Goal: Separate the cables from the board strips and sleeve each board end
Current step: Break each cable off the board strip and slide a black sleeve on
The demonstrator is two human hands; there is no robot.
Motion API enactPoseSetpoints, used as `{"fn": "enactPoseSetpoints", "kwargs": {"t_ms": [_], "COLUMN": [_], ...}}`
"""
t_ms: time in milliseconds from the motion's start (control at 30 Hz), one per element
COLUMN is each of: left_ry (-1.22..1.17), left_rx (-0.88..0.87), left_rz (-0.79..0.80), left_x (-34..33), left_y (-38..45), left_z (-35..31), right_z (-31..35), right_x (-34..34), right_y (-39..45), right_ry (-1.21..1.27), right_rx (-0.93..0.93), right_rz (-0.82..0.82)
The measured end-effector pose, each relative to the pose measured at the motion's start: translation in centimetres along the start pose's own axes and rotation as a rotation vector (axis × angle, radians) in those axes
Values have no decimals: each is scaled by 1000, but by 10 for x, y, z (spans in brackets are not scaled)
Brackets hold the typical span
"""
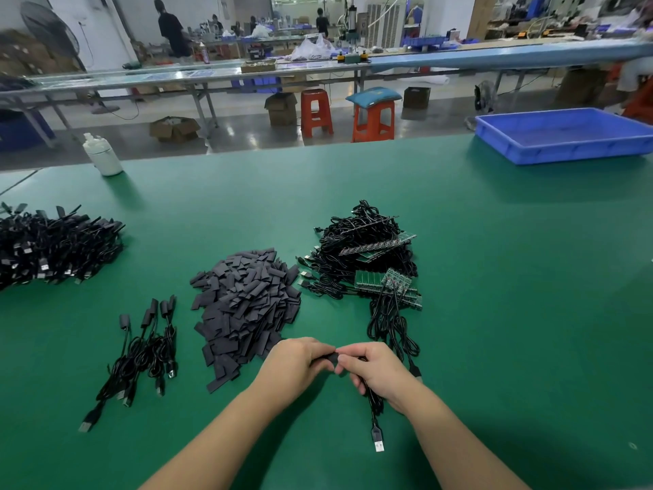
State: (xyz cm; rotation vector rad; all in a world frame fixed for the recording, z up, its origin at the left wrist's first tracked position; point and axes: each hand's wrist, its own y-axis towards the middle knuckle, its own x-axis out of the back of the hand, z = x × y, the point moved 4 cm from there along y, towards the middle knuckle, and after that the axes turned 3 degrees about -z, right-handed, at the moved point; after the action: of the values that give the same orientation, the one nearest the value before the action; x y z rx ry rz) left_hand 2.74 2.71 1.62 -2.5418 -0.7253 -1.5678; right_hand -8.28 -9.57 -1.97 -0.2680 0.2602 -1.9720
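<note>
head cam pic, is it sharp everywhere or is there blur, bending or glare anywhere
Head view: hands, sleeve pile and green mat are sharp under even overhead light with soft shadows; wide-angle bending curves the far benches; the top right corner is smeared; faint glare on the floor.

Matt sleeves point(243, 313), seemingly rubbery

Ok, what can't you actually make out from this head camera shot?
- Head view: the small black sleeve is mostly covered by the left hand and right hand; the board end is unseen.
- The heap of sleeved black cables is cut off by the left edge.
- Blue plastic tray: cut off at right.
</note>
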Motion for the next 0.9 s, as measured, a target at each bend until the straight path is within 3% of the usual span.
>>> {"fn": "enactPoseSetpoints", "kwargs": {"t_ms": [233,500,900], "left_ry": [-125,-183,-143], "left_rx": [82,116,48], "left_rz": [-89,-86,-89], "left_x": [2,-1,0], "left_y": [-4,-8,-10], "left_z": [1,0,-2], "right_z": [-1,-3,1], "right_x": [-5,-7,-10], "right_y": [2,3,0], "right_ry": [2,18,-34], "right_rx": [-28,-49,-48], "right_rz": [41,83,63]}}
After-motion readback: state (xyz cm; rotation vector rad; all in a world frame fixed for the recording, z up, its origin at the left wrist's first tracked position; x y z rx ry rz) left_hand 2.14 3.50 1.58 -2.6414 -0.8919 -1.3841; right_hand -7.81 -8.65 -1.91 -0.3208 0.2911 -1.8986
